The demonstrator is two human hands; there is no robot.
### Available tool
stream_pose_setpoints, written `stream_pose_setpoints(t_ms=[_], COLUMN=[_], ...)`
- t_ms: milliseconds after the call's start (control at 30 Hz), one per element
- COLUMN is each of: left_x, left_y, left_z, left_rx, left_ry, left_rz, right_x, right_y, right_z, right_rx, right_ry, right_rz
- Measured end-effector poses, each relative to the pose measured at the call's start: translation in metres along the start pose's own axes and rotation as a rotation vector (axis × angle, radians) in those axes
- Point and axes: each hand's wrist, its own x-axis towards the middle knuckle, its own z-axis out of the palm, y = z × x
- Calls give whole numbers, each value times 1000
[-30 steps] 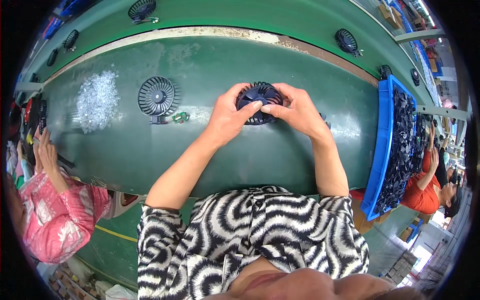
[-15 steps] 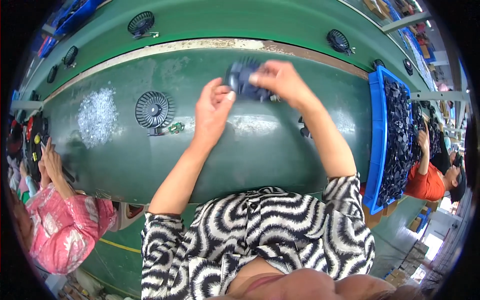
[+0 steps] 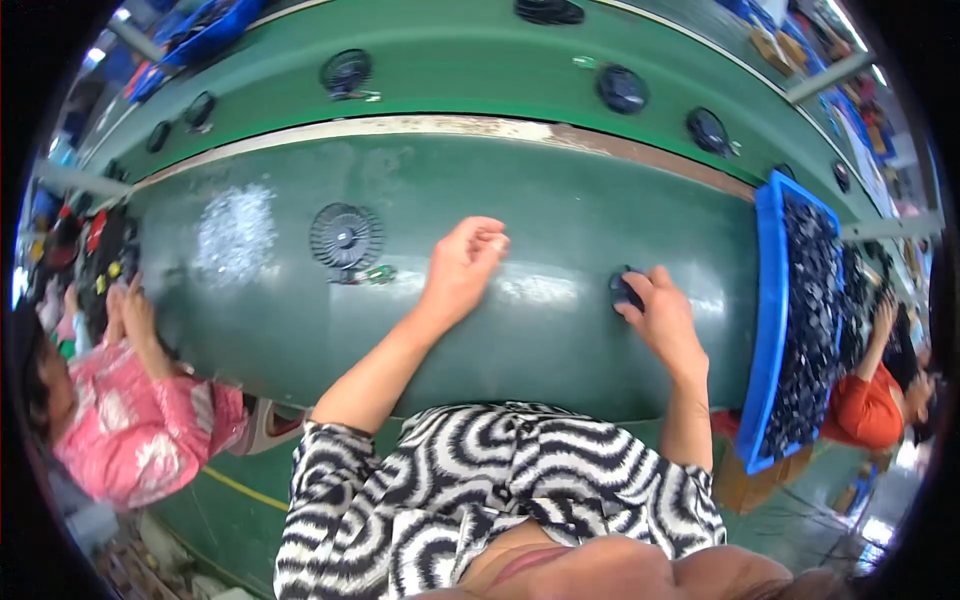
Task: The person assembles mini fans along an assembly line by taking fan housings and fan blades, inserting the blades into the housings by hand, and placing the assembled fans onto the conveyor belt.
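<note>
My left hand (image 3: 466, 265) is above the middle of the green worktable, its fingers curled together; anything pinched in them is too small to make out. To the right, the thumb and fingers of my right hand (image 3: 665, 312) close around a small black plastic part (image 3: 626, 291), low over the table and partly covered by the fingers. Left of my left hand lies a round black fan (image 3: 346, 238) with a ribbed cage. A small green circuit board (image 3: 380, 273) sits at its lower edge.
Small clear pieces (image 3: 237, 235) lie in a pile at the left. A blue bin (image 3: 765, 330) full of black parts stands at the right. Beyond the table edge, a green belt (image 3: 460, 75) carries several fans, one black fan (image 3: 622, 89) near its middle. Co-workers sit on both sides.
The dark fan both hands held is out of them; a fan now lies on the belt where none showed before. My hands have separated, the right moving down onto the black part. The view has shifted.
</note>
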Motion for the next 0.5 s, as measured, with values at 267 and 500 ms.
stream_pose_setpoints(t_ms=[267,500], left_x=[20,223], left_y=[80,31], left_z=[-16,-199], left_rx=[498,1131], left_ry=[-106,557], left_rz=[212,266], right_x=[26,35], right_y=[-34,-47], right_z=[41,56], right_rx=[213,295], right_ry=[102,153], right_rz=[-149,-140])
